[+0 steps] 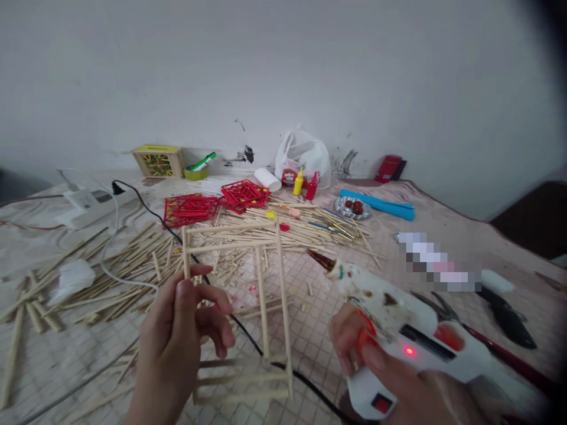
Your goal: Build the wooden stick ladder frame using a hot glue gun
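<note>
My left hand (177, 330) pinches an upright of a small box-shaped frame (283, 307) made of pale wooden sticks. The frame is held up over the table, its lower bars somewhat blurred. In my right hand (376, 360) is a white hot glue gun (390, 301), its red light lit and a finger on the orange trigger. The gun's brown-stained nozzle (321, 260) points left toward the frame, apart from it. Beneath and behind the frame lie many loose wooden sticks (301, 233).
Red stick panels (190, 209), paint bottles (298, 183) and a white plastic bag (305, 156) stand at the back. A power strip (93, 206) sits left, with a black cable (248, 333) crossing the table. Scissors (343, 230), pliers (436, 307) and a blue roll (378, 204) lie right.
</note>
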`<state>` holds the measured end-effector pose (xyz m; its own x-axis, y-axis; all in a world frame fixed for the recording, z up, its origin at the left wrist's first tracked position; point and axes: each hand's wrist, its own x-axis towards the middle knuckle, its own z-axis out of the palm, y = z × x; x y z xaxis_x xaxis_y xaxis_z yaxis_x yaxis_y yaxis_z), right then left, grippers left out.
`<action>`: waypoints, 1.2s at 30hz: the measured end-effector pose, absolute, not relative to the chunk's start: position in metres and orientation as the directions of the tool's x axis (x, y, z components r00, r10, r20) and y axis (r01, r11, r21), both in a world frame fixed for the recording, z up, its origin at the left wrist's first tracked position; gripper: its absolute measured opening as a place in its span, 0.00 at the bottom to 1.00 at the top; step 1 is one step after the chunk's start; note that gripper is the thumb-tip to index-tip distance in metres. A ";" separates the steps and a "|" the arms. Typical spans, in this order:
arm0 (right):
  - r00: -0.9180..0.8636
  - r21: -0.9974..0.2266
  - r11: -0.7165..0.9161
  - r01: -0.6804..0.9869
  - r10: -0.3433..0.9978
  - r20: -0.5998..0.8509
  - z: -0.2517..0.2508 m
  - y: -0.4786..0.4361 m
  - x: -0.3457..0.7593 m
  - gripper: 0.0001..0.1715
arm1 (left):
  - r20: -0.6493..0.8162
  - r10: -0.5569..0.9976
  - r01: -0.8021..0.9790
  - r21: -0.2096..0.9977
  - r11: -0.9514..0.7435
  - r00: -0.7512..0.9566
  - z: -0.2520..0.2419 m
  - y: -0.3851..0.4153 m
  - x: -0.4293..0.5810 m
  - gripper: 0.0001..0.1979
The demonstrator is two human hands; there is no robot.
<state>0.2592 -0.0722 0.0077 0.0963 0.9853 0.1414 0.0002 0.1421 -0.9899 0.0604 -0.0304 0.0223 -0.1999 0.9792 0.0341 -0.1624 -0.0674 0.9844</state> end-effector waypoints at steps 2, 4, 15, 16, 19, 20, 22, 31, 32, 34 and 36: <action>0.030 -0.985 0.139 -0.098 0.990 0.137 0.006 -0.071 0.260 0.14 | -0.004 0.983 -0.193 0.981 -0.032 -0.184 0.023 -0.029 0.060 0.11; 0.033 -0.971 0.137 -0.194 0.991 0.133 0.002 -0.069 0.259 0.13 | -0.029 0.982 -0.216 0.976 -0.012 -0.185 0.023 -0.028 0.060 0.11; 0.161 -0.904 -0.098 -0.417 0.970 -0.180 -0.002 -0.037 0.258 0.14 | 0.007 0.985 -0.238 0.970 -0.049 -0.174 0.012 -0.023 0.056 0.15; 0.146 -0.892 -0.142 -0.428 0.964 -0.224 -0.002 -0.033 0.261 0.14 | 0.013 0.986 -0.241 0.969 -0.054 -0.169 0.012 -0.023 0.055 0.15; 0.112 -0.868 -0.225 -0.442 0.947 -0.302 -0.005 -0.023 0.270 0.16 | 0.033 0.986 -0.243 0.967 -0.072 -0.161 0.012 -0.024 0.055 0.16; 0.096 -0.867 -0.238 -0.438 0.947 -0.308 -0.007 -0.020 0.273 0.16 | 0.039 0.986 -0.242 0.967 -0.078 -0.161 0.012 -0.025 0.055 0.16; 0.065 -0.872 -0.259 -0.416 0.948 -0.313 -0.011 -0.014 0.279 0.18 | 0.054 0.985 -0.236 0.967 -0.092 -0.164 0.013 -0.024 0.055 0.16; 0.063 -0.889 -0.341 -0.307 0.924 -0.376 -0.028 0.001 0.292 0.20 | 0.117 0.983 -0.225 0.963 -0.148 -0.144 0.013 -0.024 0.053 0.15; 0.058 -0.888 -0.356 -0.291 0.920 -0.388 -0.029 0.002 0.293 0.20 | 0.131 0.981 -0.223 0.961 -0.160 -0.141 0.013 -0.024 0.052 0.14; 0.056 -0.892 -0.383 -0.240 0.912 -0.407 -0.032 0.001 0.292 0.20 | 0.160 0.979 -0.225 0.956 -0.185 -0.127 0.013 -0.022 0.050 0.14; 0.068 -0.904 -0.391 -0.175 0.911 -0.407 -0.034 0.000 0.292 0.19 | 0.184 0.977 -0.236 0.950 -0.205 -0.108 0.013 -0.020 0.048 0.14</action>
<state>0.2919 0.0000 -0.0338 0.0676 0.9108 -0.4074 -0.1747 -0.3912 -0.9036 0.0476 -0.0198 0.0134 -0.1079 0.9771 0.1837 -0.2362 -0.2046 0.9499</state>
